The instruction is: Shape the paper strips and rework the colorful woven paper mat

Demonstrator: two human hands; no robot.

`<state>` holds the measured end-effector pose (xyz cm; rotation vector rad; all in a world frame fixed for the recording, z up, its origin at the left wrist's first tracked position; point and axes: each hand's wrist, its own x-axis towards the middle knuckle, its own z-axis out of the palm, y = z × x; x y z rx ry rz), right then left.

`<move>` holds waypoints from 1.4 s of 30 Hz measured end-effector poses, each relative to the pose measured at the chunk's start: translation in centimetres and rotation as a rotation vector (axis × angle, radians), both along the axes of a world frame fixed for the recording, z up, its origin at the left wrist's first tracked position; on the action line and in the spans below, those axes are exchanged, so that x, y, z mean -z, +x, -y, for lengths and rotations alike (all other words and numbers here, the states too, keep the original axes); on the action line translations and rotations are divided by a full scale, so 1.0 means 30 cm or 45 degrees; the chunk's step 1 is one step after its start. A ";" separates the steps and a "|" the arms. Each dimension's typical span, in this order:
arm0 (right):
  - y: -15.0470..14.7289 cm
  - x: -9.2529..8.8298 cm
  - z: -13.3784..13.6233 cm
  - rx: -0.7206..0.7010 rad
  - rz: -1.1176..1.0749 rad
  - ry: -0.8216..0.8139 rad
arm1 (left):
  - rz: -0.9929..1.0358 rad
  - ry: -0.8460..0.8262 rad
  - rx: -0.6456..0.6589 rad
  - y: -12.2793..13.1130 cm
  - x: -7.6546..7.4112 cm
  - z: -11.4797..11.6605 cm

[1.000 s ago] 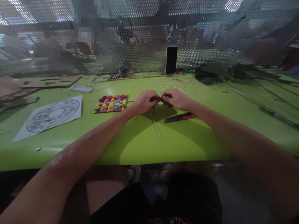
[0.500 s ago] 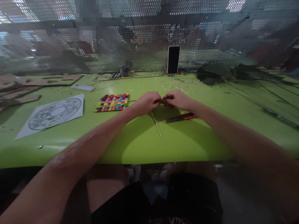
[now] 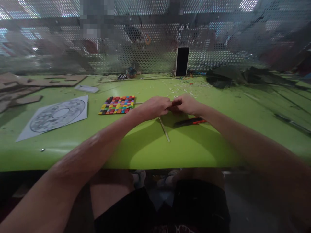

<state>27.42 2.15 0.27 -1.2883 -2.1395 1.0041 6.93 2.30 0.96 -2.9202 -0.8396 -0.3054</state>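
Note:
Fingertip to fingertip, my left hand (image 3: 157, 106) and my right hand (image 3: 185, 104) are closed in pinches above the green table (image 3: 145, 152). Whatever sits between their fingers is too small and covered to make out. A thin pale stick (image 3: 138, 103) runs from behind my left hand to a woven mat (image 3: 118, 105) of many-coloured strips, lying flat to the left. Below my left hand a pale flat strip (image 3: 165, 131) points toward the table's front edge; its upper end is near the fingers. Scissors (image 3: 186, 122) with orange handles lie just under my right hand.
A paper (image 3: 58, 113) with a printed ring design and cut cardboard (image 3: 55, 81) lie left, near a small white tray (image 3: 86, 88). A phone (image 3: 182, 61) leans against the perforated screen (image 3: 155, 58). Dark leaves (image 3: 225, 76) are back right; pale shavings (image 3: 181, 90) lie scattered.
Both hands have shifted slightly and the fingers have drawn closer together, with the right fingertips now meeting the left. The mat, strip and scissors lie as before; the view has tilted a little.

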 end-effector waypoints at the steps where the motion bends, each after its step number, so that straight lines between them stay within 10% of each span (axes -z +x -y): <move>1: -0.002 0.000 0.002 0.000 -0.007 0.002 | -0.011 -0.004 0.006 0.000 -0.003 0.001; 19: -0.001 -0.040 0.019 0.052 -0.306 -0.141 | 0.190 0.047 -0.140 0.006 -0.003 -0.010; 25: -0.014 -0.045 0.035 0.106 -0.152 0.200 | 0.354 -0.041 -0.139 0.008 0.007 -0.016; 42: -0.028 -0.063 0.060 0.024 0.781 1.226 | 1.241 -1.592 -0.513 0.032 -0.071 0.044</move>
